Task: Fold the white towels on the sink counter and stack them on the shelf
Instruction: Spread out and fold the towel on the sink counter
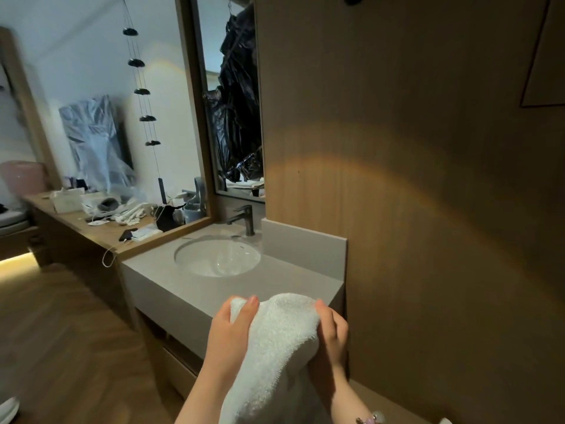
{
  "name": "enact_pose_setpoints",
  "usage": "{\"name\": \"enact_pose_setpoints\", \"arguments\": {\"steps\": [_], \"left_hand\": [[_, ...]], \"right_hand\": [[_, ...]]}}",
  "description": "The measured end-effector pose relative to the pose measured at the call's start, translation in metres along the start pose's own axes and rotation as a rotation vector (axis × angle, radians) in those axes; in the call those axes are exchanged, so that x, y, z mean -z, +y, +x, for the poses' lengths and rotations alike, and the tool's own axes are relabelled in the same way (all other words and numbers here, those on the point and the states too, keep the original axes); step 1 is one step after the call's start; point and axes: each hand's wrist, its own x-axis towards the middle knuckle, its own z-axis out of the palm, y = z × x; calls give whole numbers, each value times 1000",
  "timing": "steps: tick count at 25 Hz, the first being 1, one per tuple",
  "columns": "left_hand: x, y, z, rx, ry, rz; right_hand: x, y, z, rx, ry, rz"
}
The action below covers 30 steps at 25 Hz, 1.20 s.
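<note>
A white towel [278, 341] hangs bunched between my two hands, in front of the near edge of the grey sink counter [195, 296]. My left hand [230, 327] pinches its upper left corner between thumb and fingers. My right hand [331, 339] grips the towel's right side, fingers curled into the cloth. The towel's lower part drops out of the frame's bottom edge. Below the counter an open wooden shelf [180, 359] is partly visible.
A round white basin [217, 257] and a dark tap [246, 220] sit at the counter's back. A wood-panelled wall [428, 209] stands close on the right. A cluttered wooden desk [101, 228] and a mirror [235, 117] lie to the left; wooden floor [70, 347] spreads below.
</note>
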Motion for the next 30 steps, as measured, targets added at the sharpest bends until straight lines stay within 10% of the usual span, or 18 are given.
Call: {"name": "enact_pose_setpoints", "arguments": {"steps": [12,30], "left_hand": [[88,-40,187,6,-207,66],[-36,-22,410,-70,-465,-69]], "right_hand": [[-142,104,64,92,190,-43],[-186,91,301,369,398,-162]]}}
